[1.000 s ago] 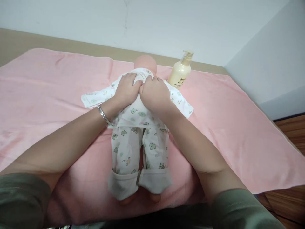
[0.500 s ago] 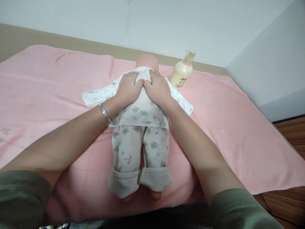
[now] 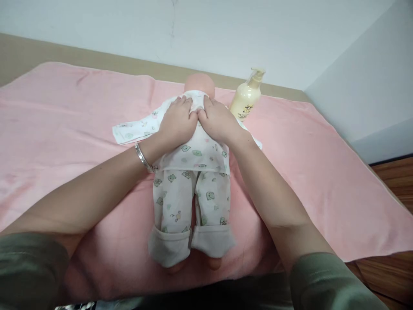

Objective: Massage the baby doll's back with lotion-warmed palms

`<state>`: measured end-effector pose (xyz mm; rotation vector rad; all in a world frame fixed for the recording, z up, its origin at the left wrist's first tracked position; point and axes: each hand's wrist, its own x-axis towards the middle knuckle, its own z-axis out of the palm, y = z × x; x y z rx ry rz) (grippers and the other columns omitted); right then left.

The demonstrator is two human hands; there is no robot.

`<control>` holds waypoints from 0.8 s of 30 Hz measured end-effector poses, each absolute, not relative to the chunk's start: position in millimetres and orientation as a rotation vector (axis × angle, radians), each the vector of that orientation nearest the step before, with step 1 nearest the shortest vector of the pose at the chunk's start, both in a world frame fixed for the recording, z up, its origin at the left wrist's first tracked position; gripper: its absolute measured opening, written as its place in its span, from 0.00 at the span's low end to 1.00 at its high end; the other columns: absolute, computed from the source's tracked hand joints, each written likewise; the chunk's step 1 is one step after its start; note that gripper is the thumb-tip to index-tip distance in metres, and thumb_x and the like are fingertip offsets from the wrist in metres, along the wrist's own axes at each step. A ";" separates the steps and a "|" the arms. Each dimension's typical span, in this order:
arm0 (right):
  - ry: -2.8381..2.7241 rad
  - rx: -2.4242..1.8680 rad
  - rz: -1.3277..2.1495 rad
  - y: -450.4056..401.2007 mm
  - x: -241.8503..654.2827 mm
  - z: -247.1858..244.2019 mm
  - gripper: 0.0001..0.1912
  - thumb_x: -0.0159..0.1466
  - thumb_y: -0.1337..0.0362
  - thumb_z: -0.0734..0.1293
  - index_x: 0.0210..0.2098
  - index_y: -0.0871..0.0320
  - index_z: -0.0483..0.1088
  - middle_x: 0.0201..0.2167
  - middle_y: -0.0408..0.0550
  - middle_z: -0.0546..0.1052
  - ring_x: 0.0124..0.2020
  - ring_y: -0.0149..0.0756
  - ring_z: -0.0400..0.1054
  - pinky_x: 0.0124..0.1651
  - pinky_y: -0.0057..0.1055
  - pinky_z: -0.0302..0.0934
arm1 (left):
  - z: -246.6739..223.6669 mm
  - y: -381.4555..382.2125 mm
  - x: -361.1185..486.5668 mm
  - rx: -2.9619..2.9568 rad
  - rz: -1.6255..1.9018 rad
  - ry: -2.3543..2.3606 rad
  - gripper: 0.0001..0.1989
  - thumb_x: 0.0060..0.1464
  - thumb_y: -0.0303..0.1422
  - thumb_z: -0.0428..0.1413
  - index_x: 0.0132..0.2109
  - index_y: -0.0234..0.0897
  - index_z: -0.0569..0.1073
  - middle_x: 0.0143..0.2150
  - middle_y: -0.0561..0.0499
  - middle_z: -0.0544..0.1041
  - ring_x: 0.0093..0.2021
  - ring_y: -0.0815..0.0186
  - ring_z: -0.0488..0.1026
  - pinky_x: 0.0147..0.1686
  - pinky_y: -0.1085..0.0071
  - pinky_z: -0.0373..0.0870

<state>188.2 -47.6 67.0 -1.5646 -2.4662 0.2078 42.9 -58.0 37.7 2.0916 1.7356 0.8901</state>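
Observation:
A baby doll [image 3: 199,82] lies face down, its bald head away from me and its feet towards me. It wears a white printed top [image 3: 193,157] and matching trousers [image 3: 177,196] with turned-up cuffs. My left hand [image 3: 178,122] rests flat on the left of the doll's upper back, fingers stretched towards the head. On the right of the back lies my right hand [image 3: 219,120], also flat and open. The two thumbs come close together over the spine. Both palms press on the top, and neither hand grips anything. The doll's face is hidden.
Beneath the doll a pink blanket [image 3: 309,185] covers most of the table [image 3: 97,56]. A cream pump bottle [image 3: 247,97] with a cow picture stands just right of the doll's head. A white wall [image 3: 226,34] rises behind, and wooden flooring [image 3: 392,181] shows at the right.
Both hands have shifted slightly to the right on the doll's back, and the right hand's wrist has moved outward over the doll's right sleeve. The bottle stays put.

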 end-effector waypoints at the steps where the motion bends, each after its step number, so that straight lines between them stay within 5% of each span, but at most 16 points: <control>1: -2.473 -1.607 0.157 -54.0 183.6 68.9 0.31 0.78 0.61 0.49 0.71 0.77 0.59 0.70 0.72 0.67 0.71 0.61 0.64 0.73 0.54 0.60 | 37.0 -52.6 37.6 2.073 0.917 1.685 0.22 0.64 0.34 0.44 0.58 0.34 0.75 0.67 0.39 0.75 0.71 0.46 0.67 0.75 0.50 0.60; 6: -2.404 -1.745 -0.018 -71.0 164.3 70.2 0.27 0.77 0.62 0.52 0.63 0.78 0.67 0.57 0.75 0.76 0.60 0.64 0.72 0.63 0.56 0.68 | 38.2 -41.3 21.5 1.953 0.982 1.595 0.15 0.63 0.35 0.47 0.46 0.39 0.78 0.53 0.43 0.82 0.57 0.49 0.77 0.64 0.53 0.70; 13: -2.337 -1.609 0.291 -31.5 186.3 59.8 0.32 0.78 0.60 0.51 0.72 0.78 0.57 0.74 0.69 0.61 0.77 0.57 0.54 0.78 0.50 0.52 | 43.0 -63.9 44.3 2.147 0.824 1.843 0.17 0.68 0.33 0.42 0.49 0.34 0.75 0.57 0.33 0.77 0.63 0.45 0.72 0.69 0.51 0.64; 24: -2.393 -1.724 0.037 -68.1 167.1 68.0 0.27 0.78 0.64 0.52 0.63 0.79 0.67 0.61 0.73 0.74 0.67 0.64 0.67 0.71 0.55 0.62 | 47.6 -40.3 20.6 2.104 0.717 1.700 0.16 0.68 0.37 0.42 0.35 0.39 0.69 0.45 0.42 0.81 0.50 0.50 0.77 0.55 0.54 0.72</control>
